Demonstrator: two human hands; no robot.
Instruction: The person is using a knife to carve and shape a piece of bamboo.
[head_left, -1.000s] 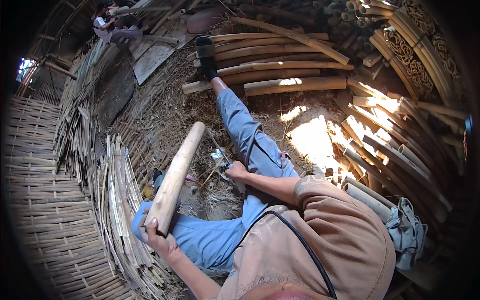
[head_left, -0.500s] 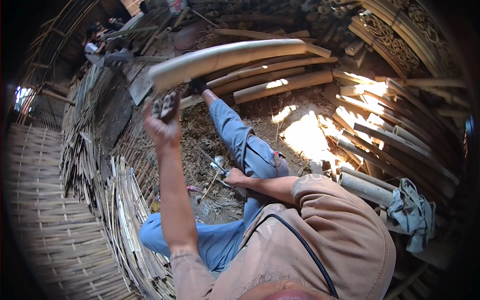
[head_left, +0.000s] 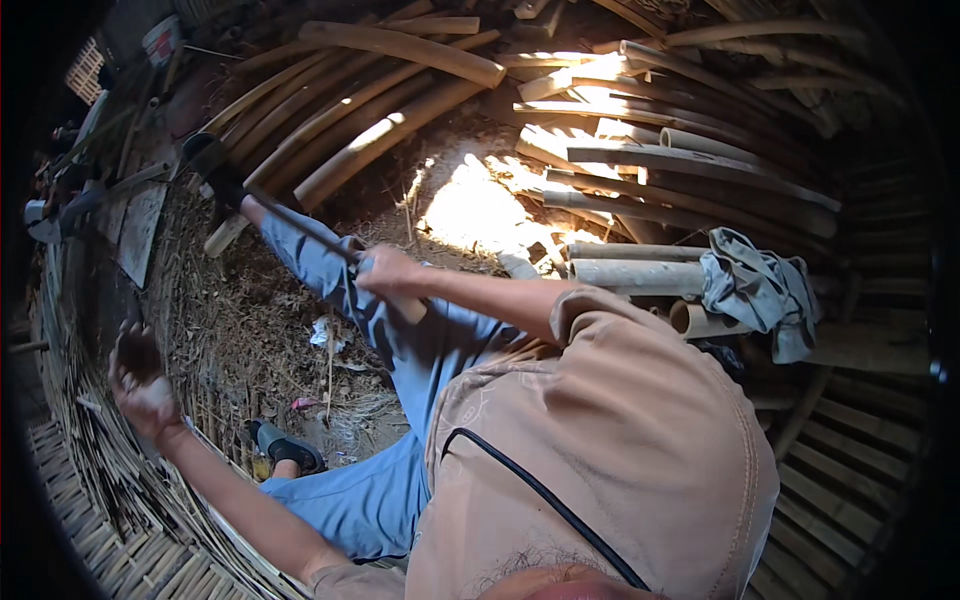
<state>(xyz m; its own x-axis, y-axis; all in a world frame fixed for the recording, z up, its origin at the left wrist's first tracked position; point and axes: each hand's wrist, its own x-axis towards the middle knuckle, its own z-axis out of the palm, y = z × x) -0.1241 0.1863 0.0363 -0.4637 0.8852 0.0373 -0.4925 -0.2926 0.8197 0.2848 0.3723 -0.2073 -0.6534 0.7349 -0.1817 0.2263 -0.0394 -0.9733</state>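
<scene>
While the left hand point(head_left: 145, 388) spreads empty, the right hand point(head_left: 388, 271), nearer the bamboo poles point(head_left: 360, 150), grips what seems a long knife point(head_left: 312, 230) slanting forward-left across the outstretched leg point(head_left: 308, 268).

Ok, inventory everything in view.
bamboo lengths: many, tan and brown, top and right
cloth: one, grey, right
bamboo strips: many, tan, left
board: one, grey, upper left
container: one, white and red, top left
scraps: two, white, pink, centre-left
co-worker: at least one, colours unclear, far left
long-bladed tool: one, dark, centre-left
shirt: one, brown, lower centre
strap: one, black, across shirt
trousers: one, blue, centre-left
shoes: two, dark, left
left hand: one, open, left
right hand: one, gripping tool
</scene>
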